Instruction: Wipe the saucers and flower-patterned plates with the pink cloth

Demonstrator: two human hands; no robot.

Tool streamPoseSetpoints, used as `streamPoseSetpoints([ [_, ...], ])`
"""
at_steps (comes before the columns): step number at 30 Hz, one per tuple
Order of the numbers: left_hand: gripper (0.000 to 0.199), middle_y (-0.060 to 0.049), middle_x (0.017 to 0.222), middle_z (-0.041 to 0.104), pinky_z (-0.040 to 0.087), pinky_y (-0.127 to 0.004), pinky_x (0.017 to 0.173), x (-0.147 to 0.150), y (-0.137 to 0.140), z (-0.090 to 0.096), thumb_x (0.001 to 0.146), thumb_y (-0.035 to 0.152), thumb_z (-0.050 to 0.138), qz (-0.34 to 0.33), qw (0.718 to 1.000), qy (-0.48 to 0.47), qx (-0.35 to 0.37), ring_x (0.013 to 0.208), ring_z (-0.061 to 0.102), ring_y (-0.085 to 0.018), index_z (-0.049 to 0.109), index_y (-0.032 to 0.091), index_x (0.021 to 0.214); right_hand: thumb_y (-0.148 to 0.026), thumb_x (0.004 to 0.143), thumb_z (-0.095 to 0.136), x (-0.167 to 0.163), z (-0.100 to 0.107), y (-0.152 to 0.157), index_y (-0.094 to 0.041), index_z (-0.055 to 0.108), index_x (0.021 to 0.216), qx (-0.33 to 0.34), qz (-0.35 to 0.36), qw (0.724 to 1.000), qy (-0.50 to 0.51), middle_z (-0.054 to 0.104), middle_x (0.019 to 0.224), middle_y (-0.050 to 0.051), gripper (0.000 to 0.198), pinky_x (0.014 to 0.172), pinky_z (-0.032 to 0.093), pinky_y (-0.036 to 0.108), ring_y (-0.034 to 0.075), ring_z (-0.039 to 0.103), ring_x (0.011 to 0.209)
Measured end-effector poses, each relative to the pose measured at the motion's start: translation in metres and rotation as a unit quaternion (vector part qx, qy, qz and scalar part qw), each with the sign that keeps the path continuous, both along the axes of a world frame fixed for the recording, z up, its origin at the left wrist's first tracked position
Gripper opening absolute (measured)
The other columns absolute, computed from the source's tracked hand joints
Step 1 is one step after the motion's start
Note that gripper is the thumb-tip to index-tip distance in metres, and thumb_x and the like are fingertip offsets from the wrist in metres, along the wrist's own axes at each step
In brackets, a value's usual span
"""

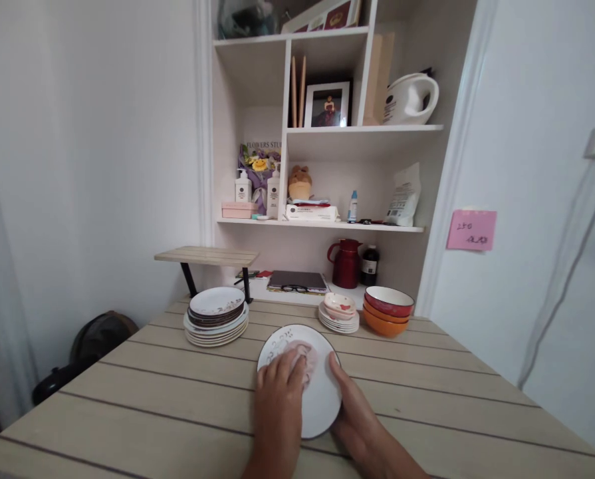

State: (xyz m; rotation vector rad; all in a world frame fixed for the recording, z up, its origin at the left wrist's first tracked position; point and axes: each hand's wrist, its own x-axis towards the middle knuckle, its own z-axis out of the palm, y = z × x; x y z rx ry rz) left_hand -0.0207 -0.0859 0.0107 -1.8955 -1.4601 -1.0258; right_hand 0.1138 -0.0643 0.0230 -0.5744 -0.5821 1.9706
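White plate [322, 399] on the wooden table [427, 399]: left hand [280, 392] presses a pink cloth [304, 356] flat, right hand [350, 406] grips its rim. Stacked plates [216, 316] and bowls [387, 309] wait behind, seemingly unwiped.

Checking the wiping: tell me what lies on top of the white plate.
On the white plate lies a pinkish cloth, pressed by the left hand. The plate's surface beneath both is hidden.
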Motion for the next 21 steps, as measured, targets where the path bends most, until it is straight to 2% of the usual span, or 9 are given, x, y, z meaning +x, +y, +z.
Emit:
streamPoseSetpoints([
  [4, 0.035, -0.004, 0.122, 0.066, 0.048, -0.040, 0.080, 0.002, 0.001, -0.004, 0.085, 0.016, 0.061, 0.040, 0.999, 0.004, -0.005, 0.102, 0.061, -0.024, 0.062, 0.025, 0.120, -0.061, 0.078, 0.061, 0.006, 0.006, 0.001, -0.010, 0.056, 0.129, -0.016, -0.033, 0.999, 0.016, 0.073, 0.110, 0.015, 0.072, 0.097, 0.046, 0.041, 0.030, 0.065, 0.109],
  [7, 0.033, -0.003, 0.120, 0.067, 0.048, -0.039, 0.082, 0.005, 0.002, -0.010, 0.085, 0.014, 0.061, 0.003, 1.000, 0.021, 0.016, 0.104, 0.060, -0.023, 0.064, 0.024, 0.116, -0.061, 0.080, 0.058, 0.012, 0.010, 0.003, -0.009, 0.056, 0.129, -0.019, -0.040, 0.998, 0.034, 0.072, 0.114, 0.016, 0.072, 0.098, 0.046, 0.041, 0.030, 0.064, 0.111],
  [10, 0.034, -0.001, 0.124, 0.065, 0.047, -0.037, 0.088, 0.007, 0.001, -0.010, 0.086, 0.012, 0.058, -0.054, 0.997, 0.034, 0.046, 0.109, 0.058, -0.022, 0.063, 0.024, 0.117, -0.059, 0.083, 0.056, 0.011, 0.010, 0.002, -0.006, 0.057, 0.127, -0.018, -0.017, 0.998, 0.049, 0.072, 0.113, 0.016, 0.069, 0.098, 0.046, 0.039, 0.028, 0.064, 0.110],
  [12, 0.035, -0.001, 0.128, 0.064, 0.047, -0.038, 0.089, 0.008, -0.001, -0.008, 0.087, 0.012, 0.056, -0.068, 0.996, 0.036, 0.047, 0.112, 0.057, -0.022, 0.063, 0.025, 0.118, -0.057, 0.083, 0.057, 0.008, 0.009, 0.000, -0.005, 0.059, 0.124, -0.017, 0.000, 0.999, 0.049, 0.073, 0.109, 0.017, 0.066, 0.098, 0.046, 0.038, 0.028, 0.066, 0.108],
  [17, 0.034, -0.001, 0.128, 0.064, 0.048, -0.040, 0.082, 0.009, -0.002, -0.004, 0.086, 0.017, 0.060, -0.034, 0.999, 0.011, 0.034, 0.108, 0.058, -0.023, 0.062, 0.026, 0.119, -0.054, 0.083, 0.060, 0.001, 0.006, -0.003, -0.004, 0.061, 0.122, -0.009, 0.009, 1.000, 0.026, 0.074, 0.106, 0.017, 0.063, 0.099, 0.045, 0.037, 0.027, 0.068, 0.102],
  [21, 0.033, 0.000, 0.120, 0.067, 0.047, -0.040, 0.077, 0.011, -0.001, -0.003, 0.083, 0.022, 0.066, -0.023, 0.998, -0.002, 0.054, 0.098, 0.061, -0.023, 0.064, 0.029, 0.115, -0.054, 0.083, 0.059, 0.001, 0.008, -0.002, -0.005, 0.064, 0.117, -0.006, 0.016, 1.000, 0.024, 0.074, 0.105, 0.016, 0.060, 0.100, 0.044, 0.038, 0.027, 0.069, 0.100],
])
